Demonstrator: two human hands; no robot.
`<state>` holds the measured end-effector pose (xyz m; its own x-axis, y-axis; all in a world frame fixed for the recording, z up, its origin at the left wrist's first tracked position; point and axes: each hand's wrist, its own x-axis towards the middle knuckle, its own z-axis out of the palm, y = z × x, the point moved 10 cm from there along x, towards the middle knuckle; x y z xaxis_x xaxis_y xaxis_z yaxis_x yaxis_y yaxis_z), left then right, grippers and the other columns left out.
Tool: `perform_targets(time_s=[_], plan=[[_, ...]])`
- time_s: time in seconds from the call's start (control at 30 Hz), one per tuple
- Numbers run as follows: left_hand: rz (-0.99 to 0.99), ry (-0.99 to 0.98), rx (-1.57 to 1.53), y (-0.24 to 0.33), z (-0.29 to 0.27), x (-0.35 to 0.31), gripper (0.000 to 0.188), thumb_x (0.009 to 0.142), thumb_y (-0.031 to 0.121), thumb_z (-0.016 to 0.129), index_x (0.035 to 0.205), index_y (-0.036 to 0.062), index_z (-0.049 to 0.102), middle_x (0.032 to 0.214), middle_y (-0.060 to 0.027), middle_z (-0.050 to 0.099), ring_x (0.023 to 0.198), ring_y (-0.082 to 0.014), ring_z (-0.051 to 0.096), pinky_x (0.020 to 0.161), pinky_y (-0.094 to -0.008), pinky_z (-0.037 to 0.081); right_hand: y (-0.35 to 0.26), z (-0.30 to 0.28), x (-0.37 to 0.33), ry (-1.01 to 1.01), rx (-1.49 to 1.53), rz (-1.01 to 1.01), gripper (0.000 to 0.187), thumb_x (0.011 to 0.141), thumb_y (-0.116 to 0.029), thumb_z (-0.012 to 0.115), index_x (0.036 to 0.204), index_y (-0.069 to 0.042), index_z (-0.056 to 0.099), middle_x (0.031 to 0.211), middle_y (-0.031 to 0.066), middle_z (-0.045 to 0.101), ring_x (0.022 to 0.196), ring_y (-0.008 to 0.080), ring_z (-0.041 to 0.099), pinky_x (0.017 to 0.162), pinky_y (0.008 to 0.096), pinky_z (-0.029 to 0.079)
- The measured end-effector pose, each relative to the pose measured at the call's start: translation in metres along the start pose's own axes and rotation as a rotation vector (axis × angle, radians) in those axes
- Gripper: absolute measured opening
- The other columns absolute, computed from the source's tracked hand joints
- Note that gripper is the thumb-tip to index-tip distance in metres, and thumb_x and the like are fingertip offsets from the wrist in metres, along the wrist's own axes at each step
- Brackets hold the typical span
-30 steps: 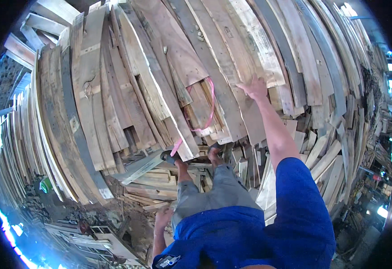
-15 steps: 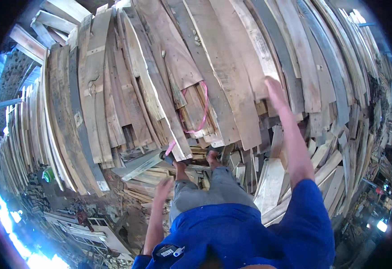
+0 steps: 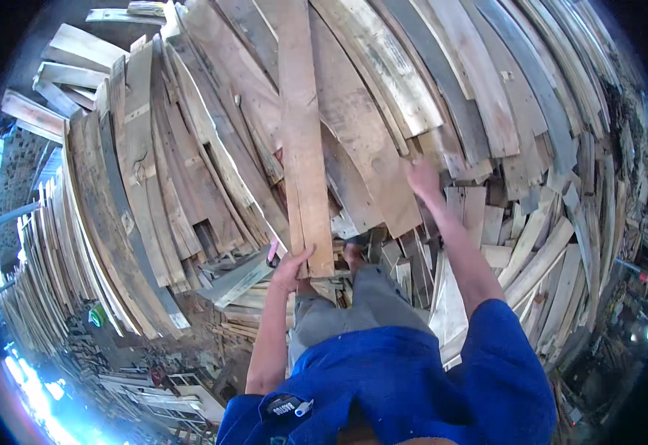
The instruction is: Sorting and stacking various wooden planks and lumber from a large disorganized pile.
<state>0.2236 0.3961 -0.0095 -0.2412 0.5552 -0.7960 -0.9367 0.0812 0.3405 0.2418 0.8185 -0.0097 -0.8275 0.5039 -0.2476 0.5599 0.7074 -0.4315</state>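
A long brown plank (image 3: 303, 133) stretches from the top of the view down toward me, over the other boards. My left hand (image 3: 292, 271) is closed on its near end, thumb on the upper face. My right hand (image 3: 422, 178), fingers curled, is at the right edge of a wide, dusty plank (image 3: 372, 159). What lies inside those right fingers is hidden. The long plank covers most of the pink cord behind it.
Rows of weathered boards (image 3: 142, 133) lie stacked side by side to left and right. Shorter offcuts (image 3: 543, 259) lean at the right. My feet (image 3: 354, 256) stand among loose wood pieces. A green roll-shaped thing (image 3: 97, 315) is on the ground at left.
The long plank now lies further left, across the stack. My left hand has risen and taken its near end. My right hand has moved left and slightly nearer.
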Motion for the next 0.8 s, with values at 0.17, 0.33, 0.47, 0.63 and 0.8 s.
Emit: perform_targets(time_s=[0.17,0.33,0.47,0.63,0.8], plan=[[0.098,0.116,0.088,0.006,0.018,-0.017,0.052,0.091,0.026,0.073,0.131,-0.0029,0.057,0.119,-0.0082,0.068,0.106,-0.0184,0.066,0.094,-0.0347,0.052,0.047,0.022,0.054,-0.11,-0.009,0.334,0.063,0.093,-0.057,0.053,0.117,0.0,0.065,0.123,0.0295,0.061,0.118,0.0441,0.057,0.102,0.0522,0.045],[0.241,0.179,0.077,0.02,0.027,-0.037,0.053,0.087,0.022,0.077,0.129,-0.0057,0.059,0.113,-0.0113,0.07,0.099,-0.0218,0.069,0.087,-0.0362,0.057,-0.001,-0.005,0.054,0.024,-0.021,0.145,0.062,0.096,-0.052,0.047,0.095,0.006,0.07,0.102,0.0314,0.067,0.098,0.0478,0.065,0.09,0.0547,0.049],[0.25,0.148,0.093,0.031,0.04,-0.055,0.053,0.088,0.023,0.077,0.128,-0.0062,0.059,0.113,-0.0116,0.07,0.099,-0.0207,0.069,0.088,-0.0361,0.056,-0.008,-0.005,0.054,-0.088,-0.221,0.089,0.052,0.099,-0.04,0.041,0.092,0.002,0.072,0.103,0.0289,0.067,0.097,0.0464,0.066,0.086,0.0557,0.052],[0.261,0.127,0.086,0.052,0.055,-0.068,0.07,0.087,0.008,0.073,0.147,0.0023,0.038,0.13,-0.0117,0.061,0.118,-0.0222,0.061,0.106,-0.0368,0.045,-0.008,-0.046,0.049,0.082,-0.329,-0.082,0.041,0.093,-0.039,0.055,0.086,-0.002,0.073,0.089,0.0233,0.07,0.088,0.0437,0.069,0.082,0.0535,0.054],[0.276,0.145,0.063,0.06,0.05,-0.072,0.065,0.088,0.009,0.074,0.143,-0.0002,0.042,0.128,-0.0115,0.063,0.116,-0.0212,0.061,0.104,-0.0368,0.047,-0.077,-0.159,0.05,0.034,-0.268,-0.153,0.039,0.09,-0.038,0.059,0.084,-0.002,0.072,0.088,0.0222,0.071,0.085,0.0374,0.07,0.074,0.0504,0.053]])
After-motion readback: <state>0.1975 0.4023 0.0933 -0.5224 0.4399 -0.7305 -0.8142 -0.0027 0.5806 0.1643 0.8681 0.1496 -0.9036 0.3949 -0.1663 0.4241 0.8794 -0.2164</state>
